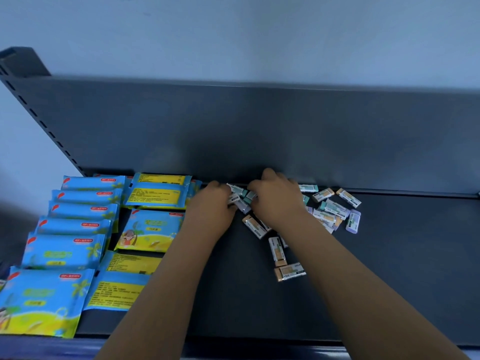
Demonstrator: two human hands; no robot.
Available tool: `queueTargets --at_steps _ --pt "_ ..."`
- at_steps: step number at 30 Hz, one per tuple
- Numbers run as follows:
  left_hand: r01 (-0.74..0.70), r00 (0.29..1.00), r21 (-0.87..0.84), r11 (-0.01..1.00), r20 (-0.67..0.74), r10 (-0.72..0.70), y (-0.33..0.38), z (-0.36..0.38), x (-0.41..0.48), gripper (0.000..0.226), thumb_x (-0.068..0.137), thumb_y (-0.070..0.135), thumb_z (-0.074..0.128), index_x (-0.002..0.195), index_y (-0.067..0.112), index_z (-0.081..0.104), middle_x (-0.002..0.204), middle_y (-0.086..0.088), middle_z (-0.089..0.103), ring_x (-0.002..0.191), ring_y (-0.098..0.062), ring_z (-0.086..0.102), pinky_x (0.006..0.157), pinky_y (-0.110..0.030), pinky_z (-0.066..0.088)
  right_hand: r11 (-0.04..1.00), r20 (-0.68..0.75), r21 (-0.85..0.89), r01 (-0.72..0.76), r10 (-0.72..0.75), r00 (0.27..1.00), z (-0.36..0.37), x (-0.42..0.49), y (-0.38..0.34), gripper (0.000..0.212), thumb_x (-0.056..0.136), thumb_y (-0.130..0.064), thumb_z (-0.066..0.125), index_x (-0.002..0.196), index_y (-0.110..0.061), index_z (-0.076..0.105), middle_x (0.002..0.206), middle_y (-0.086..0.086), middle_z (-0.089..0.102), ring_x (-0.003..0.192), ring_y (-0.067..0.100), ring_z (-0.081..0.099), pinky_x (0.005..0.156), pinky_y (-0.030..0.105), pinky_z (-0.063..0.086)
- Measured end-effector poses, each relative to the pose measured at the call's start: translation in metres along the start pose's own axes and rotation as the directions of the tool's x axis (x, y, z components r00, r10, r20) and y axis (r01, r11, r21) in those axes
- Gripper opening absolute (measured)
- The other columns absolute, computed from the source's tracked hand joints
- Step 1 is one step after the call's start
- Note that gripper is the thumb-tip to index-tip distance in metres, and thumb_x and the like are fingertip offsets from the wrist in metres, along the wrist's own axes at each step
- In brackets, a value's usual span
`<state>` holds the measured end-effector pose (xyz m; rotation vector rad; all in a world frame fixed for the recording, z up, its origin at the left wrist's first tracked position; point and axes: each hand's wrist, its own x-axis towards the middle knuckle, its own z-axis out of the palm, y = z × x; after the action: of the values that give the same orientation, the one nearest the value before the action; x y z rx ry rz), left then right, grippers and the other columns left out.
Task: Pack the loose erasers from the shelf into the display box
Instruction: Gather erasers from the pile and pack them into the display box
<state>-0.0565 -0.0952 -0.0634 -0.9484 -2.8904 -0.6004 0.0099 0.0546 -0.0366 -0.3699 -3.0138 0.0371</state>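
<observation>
At the back edge of the dark grey shelf (pixel 389 268), against its back panel (pixel 259 131): two bare hands, close together.

- Left hand (pixel 215 206): fingers curled round a small bunch of erasers (pixel 242 201), grasping it.
- Right hand (pixel 278 201): at 3 o'clock of that bunch, fingers bent down onto it; grip or mere touch cannot be told.
- Loose erasers (pixel 335 209): sleeved, with tan, green or lilac ends; scattered flat on the shelf from 2 to 4 o'clock of the right hand, some overlapping.
- Three tan-ended erasers (pixel 277 252): lying apart at 6 o'clock of the right hand, beside the forearm.
- Blue and yellow wipe packs (pixel 67 250): overlapping rows at 9 o'clock of the left hand, some face down.
- Slotted upright (pixel 39 118): at 10 o'clock, against a pale wall (pixel 233 35).
</observation>
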Motion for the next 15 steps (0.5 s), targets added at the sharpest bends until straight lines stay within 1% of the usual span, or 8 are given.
queueTargets --at_steps 4,7,9,11,13,15 --pt "-0.001 1.0 -0.03 1.0 -0.023 0.0 -0.002 0.003 0.001 0.02 0.089 0.027 0.066 0.103 0.013 0.067 0.107 -0.008 0.059 0.095 -0.028 0.061 0.073 -0.037 0.052 0.999 0.018 -0.035 -0.011 0.012 1.0 0.001 0.003 -0.001 0.031 0.084 -0.023 0.064 0.114 -0.026 0.069 0.112 0.006 0.053 0.105 0.029 0.056 0.083 0.038 0.039" --pt "-0.01 0.999 -0.045 0.999 -0.032 0.009 -0.003 0.003 -0.001 0.018 0.088 0.024 0.067 0.103 0.014 0.069 0.107 -0.006 0.06 0.096 -0.027 0.06 0.073 -0.035 0.051 0.999 0.015 -0.044 0.003 -0.002 1.0 0.002 0.004 0.001 0.033 0.084 -0.017 0.064 0.115 -0.026 0.069 0.113 0.005 0.054 0.105 0.028 0.055 0.077 0.036 0.037" --pt "-0.018 0.999 -0.047 0.999 -0.04 0.017 -0.003 0.002 -0.002 0.015 0.087 0.021 0.067 0.101 0.014 0.07 0.104 -0.006 0.061 0.095 -0.026 0.06 0.071 -0.034 0.049 0.999 0.009 -0.045 0.015 -0.014 1.0 0.003 0.006 0.003 0.031 0.085 -0.017 0.065 0.115 -0.024 0.067 0.114 0.006 0.05 0.105 0.029 0.054 0.074 0.036 0.038" --pt "-0.022 0.999 -0.058 0.998 -0.045 0.019 -0.003 0.001 -0.003 0.012 0.086 0.02 0.068 0.096 0.014 0.071 0.1 -0.005 0.061 0.093 -0.026 0.06 0.071 -0.034 0.05 0.999 0.032 -0.035 0.025 -0.024 0.999 0.004 0.007 0.006 0.028 0.088 -0.019 0.064 0.116 -0.02 0.062 0.116 0.007 0.045 0.106 0.03 0.052 0.07 0.035 0.039" --pt "-0.005 0.999 -0.071 0.997 -0.051 0.002 -0.004 -0.001 -0.004 0.01 0.084 0.023 0.07 0.092 0.017 0.072 0.096 -0.003 0.061 0.09 -0.025 0.06 0.07 -0.036 0.051 0.998 0.051 -0.033 0.045 -0.043 0.998 0.006 0.008 0.008 0.026 0.09 -0.02 0.062 0.115 -0.017 0.058 0.118 0.008 0.044 0.106 0.03 0.052 0.067 0.036 0.039" --pt "0.016 0.998 -0.09 0.996 -0.057 -0.022 -0.004 -0.002 -0.005 0.011 0.083 0.029 0.071 0.089 0.019 0.072 0.095 -0.001 0.061 0.089 -0.022 0.06 0.07 -0.036 0.052 0.997 0.033 -0.029 0.071 -0.07 0.997 0.008 0.008 0.01 0.023 0.091 -0.019 0.062 0.113 -0.015 0.058 0.117 0.007 0.046 0.105 0.029 0.053 0.066 0.036 0.04"
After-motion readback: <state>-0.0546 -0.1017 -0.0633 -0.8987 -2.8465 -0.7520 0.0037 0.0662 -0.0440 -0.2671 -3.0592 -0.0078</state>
